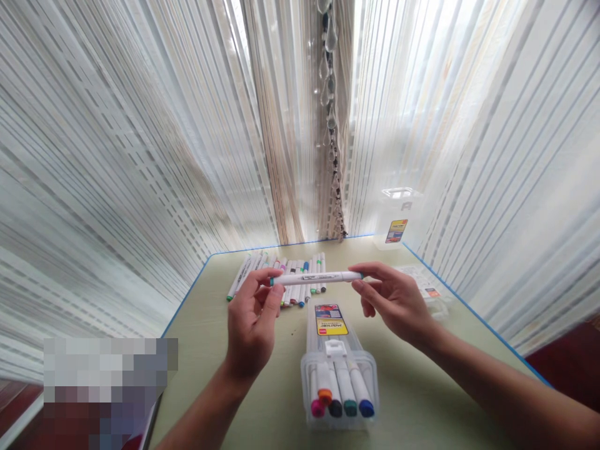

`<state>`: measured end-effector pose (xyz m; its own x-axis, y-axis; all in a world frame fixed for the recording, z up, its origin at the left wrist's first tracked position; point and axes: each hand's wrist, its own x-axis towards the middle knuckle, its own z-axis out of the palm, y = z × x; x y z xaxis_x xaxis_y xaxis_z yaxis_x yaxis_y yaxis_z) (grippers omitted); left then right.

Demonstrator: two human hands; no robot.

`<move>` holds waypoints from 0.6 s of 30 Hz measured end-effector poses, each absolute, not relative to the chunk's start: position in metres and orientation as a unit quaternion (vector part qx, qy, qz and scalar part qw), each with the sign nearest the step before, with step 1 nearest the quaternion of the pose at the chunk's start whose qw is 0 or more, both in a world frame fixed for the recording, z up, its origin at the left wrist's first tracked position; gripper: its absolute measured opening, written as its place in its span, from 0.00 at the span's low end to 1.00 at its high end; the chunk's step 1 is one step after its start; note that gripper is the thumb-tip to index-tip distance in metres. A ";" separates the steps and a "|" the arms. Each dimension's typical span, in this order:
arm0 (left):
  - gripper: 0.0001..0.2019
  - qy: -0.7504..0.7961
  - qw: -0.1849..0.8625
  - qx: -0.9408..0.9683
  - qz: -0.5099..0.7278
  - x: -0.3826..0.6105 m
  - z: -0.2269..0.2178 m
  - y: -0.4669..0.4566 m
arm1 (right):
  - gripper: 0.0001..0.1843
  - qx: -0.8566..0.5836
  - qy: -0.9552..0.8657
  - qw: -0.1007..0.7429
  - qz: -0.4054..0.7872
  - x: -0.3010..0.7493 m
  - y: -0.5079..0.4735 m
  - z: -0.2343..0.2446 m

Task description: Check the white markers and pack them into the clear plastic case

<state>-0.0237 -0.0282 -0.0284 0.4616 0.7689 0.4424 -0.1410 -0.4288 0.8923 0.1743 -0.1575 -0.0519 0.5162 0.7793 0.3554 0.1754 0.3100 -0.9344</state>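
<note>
A white marker point(319, 278) with teal ends is held level above the table between my two hands. My left hand point(255, 319) pinches its left end between thumb and fingers. The right end sits in the fingertips of my right hand point(394, 300). Below and nearer to me lies a clear plastic marker case point(312, 350) with a yellow and red label. Several markers show in its near end, with pink, orange, black, teal and blue tips. Behind the held marker, a row of loose white markers point(293, 294) lies on the table, partly hidden by it and my left hand.
The pale green table point(197, 350) has a blue edge. At the back right stands a clear case point(396, 219) with a label, and another clear plastic piece point(429, 290) lies in front of it. String curtains point(140, 125) hang behind the table. A pixelated patch covers the lower left.
</note>
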 end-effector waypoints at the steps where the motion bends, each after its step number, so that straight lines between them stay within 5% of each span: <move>1: 0.11 0.223 0.485 0.704 0.468 -0.024 -0.029 -0.028 | 0.16 -0.543 -0.440 0.680 0.221 0.174 -0.157 -0.052; 18: 0.10 0.217 0.475 0.722 0.453 -0.025 -0.033 -0.026 | 0.15 -0.540 -0.435 0.683 0.229 0.175 -0.158 -0.052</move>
<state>-0.0252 -0.0256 -0.0329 0.4945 0.7441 0.4492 -0.1169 -0.4552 0.8827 0.1751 -0.1584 -0.0516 0.5158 0.7831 0.3475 0.1573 0.3122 -0.9369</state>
